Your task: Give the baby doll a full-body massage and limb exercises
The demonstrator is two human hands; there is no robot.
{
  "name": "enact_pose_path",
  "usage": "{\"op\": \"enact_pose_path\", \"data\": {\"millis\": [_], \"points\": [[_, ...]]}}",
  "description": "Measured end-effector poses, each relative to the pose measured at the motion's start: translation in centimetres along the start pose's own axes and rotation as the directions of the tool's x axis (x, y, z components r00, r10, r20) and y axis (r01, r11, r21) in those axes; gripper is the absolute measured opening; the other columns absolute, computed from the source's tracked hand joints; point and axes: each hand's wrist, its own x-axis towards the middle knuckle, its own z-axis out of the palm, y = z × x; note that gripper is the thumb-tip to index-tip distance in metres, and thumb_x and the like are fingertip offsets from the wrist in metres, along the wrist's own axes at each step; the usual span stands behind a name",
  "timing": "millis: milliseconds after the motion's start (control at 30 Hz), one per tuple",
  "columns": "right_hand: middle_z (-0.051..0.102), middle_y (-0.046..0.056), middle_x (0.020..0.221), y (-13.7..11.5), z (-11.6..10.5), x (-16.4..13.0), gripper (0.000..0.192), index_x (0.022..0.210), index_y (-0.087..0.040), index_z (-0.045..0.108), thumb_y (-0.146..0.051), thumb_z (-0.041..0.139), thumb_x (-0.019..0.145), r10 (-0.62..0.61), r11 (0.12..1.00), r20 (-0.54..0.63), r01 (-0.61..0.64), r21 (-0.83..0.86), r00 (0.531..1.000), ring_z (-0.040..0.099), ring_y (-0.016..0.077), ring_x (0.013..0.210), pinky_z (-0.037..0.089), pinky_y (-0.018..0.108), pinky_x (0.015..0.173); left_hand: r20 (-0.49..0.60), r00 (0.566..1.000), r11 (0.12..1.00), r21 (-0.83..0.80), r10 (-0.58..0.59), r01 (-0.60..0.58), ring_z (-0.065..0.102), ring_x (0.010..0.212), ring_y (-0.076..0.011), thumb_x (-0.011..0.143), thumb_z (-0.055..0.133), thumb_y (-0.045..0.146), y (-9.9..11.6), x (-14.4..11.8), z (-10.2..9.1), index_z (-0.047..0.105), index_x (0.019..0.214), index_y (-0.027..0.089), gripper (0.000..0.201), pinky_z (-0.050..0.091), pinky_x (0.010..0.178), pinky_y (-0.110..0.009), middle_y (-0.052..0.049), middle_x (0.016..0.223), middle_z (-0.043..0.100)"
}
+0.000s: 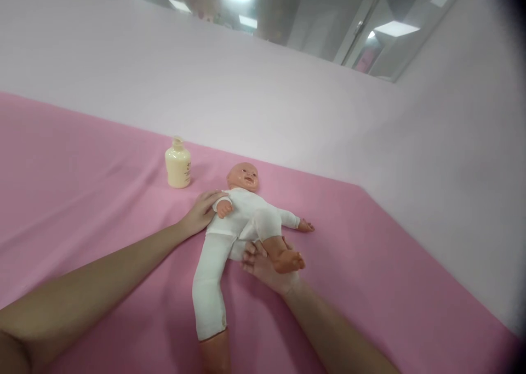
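The doll (pixel 242 215) lies face-up on the pink worktop (pixel 370 286); we judge it light, with a soft cloth body and stiff plastic limbs, best held at torso and leg. Our left hand (pixel 201 212) rests open against its shoulder, our right hand (pixel 267 264) cups the raised bare leg, and a cream bottle (pixel 178 163) stands near its head.

A pink cloth (pixel 82 160) covers the whole counter, smooth for the most part, with shallow folds running across its left half. Its far edge meets a pale wall that runs from about 9 o'clock up and over to 3 o'clock.

A baby doll (pixel 242 215) in a white suit lies on its back near the middle of the cloth, head toward 12 o'clock. One leg stretches flat toward 6 o'clock.

A cream lotion bottle (pixel 178 164) stands upright at about 10 o'clock from the doll's head, near it but apart.
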Motion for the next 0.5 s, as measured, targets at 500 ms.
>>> {"op": "enact_pose_path", "data": {"millis": [500], "points": [[0.059, 0.005, 0.096, -0.08, 0.56, 0.38, 0.046, 0.073, -0.019, 0.056, -0.063, 0.067, 0.067, 0.049, 0.997, -0.203, -0.035, 0.071, 0.978, 0.054, 0.0189, 0.085, 0.042, 0.035, 0.088, -0.013, 1.0, 1.0, -0.013, -0.016, 0.016, 0.05, 0.126, -0.0273, 0.09, 0.052, 0.032, -0.23, 0.04, 0.15, 0.061, 0.129, 0.027, 0.041, 0.034, 0.111, -0.047, -0.008, 0.133, 0.06]]}}
